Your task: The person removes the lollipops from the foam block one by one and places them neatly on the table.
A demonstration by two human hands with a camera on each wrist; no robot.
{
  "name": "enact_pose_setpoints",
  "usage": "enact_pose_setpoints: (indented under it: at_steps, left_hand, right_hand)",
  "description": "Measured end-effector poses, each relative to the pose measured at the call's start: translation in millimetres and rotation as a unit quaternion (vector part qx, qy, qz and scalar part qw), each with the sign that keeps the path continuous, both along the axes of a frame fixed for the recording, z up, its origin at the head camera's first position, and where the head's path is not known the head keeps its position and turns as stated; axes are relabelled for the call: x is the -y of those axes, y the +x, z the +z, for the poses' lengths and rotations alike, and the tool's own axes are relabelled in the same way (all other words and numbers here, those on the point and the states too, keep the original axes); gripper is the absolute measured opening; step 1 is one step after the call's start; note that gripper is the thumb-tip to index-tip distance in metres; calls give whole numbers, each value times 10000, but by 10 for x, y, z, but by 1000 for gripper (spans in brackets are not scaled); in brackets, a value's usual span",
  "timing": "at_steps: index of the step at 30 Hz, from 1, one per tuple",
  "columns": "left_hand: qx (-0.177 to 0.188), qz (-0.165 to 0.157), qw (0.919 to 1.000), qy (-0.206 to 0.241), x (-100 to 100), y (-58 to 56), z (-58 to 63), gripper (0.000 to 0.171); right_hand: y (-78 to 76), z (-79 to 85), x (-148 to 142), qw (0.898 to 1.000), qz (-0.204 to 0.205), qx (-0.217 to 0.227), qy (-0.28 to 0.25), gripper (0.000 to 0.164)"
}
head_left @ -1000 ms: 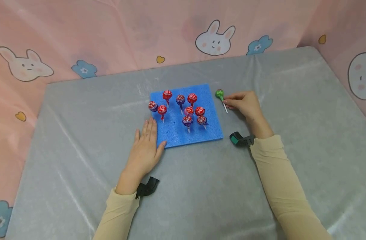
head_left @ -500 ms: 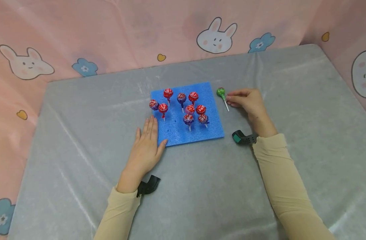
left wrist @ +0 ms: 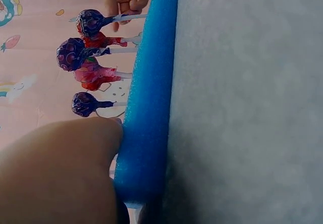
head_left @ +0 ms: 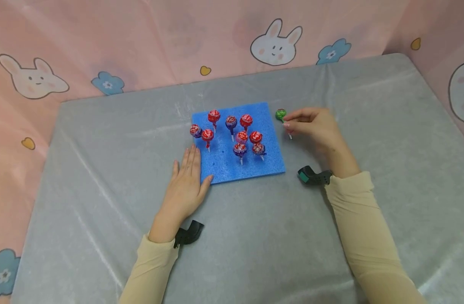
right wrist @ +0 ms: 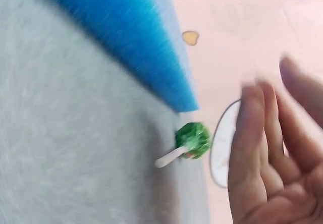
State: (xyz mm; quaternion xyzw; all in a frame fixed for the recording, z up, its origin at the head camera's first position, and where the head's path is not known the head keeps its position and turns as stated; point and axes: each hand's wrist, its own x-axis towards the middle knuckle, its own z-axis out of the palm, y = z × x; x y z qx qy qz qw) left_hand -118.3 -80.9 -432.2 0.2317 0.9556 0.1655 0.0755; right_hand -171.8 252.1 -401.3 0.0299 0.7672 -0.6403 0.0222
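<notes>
My left hand (head_left: pixel 184 185) lies with straight fingers along the left edge of a blue foam board (head_left: pixel 226 169), its thumb at the near corner. In the left wrist view that thumb (left wrist: pixel 60 158) is up against the foam's side. Several wrapped lollipops stand stick-down in the board, among them a red lollipop (head_left: pixel 214 115) and a purple lollipop (head_left: pixel 231 122). A green lollipop (right wrist: pixel 193 139) lies on the grey cloth right of the board. My right hand (head_left: pixel 317 126) is over its stick in the head view; the right wrist view shows the fingers apart from it, holding nothing.
A grey cloth (head_left: pixel 114 202) covers the table. Behind it hangs a pink curtain (head_left: pixel 159 42) with rabbit and flower prints. Each wrist carries a black camera mount, such as the right mount (head_left: pixel 313 175).
My right hand has shifted slightly and its fingertips now overlap the green lollipop's stick instead of being just beside it. The left hand stays at the board, and the head view has tilted slightly.
</notes>
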Motion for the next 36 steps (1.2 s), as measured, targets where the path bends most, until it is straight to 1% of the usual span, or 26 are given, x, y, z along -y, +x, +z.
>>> enact_pose_setpoints:
  at_steps: [3,5,9,12,16,21,25,29,36]
  left_hand:
    - [-7,-8,10000,12,5,-1,-3,70]
    - [6,-4,10000,7,7,-2,-5,70]
    - [22,-8,10000,-26,3,-9,-5,70]
    - [30,-16,10000,-43,-1,-13,-4,70]
    - [55,-19,10000,-40,-1,-16,-2,70]
    - [68,-9,10000,-29,3,-18,-7,70]
    - [63,-15,10000,-41,4,-20,-7,70]
    - [63,-18,10000,-25,3,-21,-5,70]
    - [85,-12,10000,-45,3,-23,-8,70]
  right_hand:
    - [45,71,36,9972,645,-162,329,17]
    - [70,116,72,9939,966,-336,421,17]
    - [111,192,151,9865,1414,-706,429,17]
    - [135,231,207,9825,1626,-770,478,17]
    - [153,259,279,9789,1847,-585,643,19]
    - [147,242,339,9750,2051,-427,734,21]
    - [142,218,347,9740,2128,-413,661,19]
    - [147,203,352,9733,2185,-263,660,19]
    - [146,197,378,9708,2196,92,958,22]
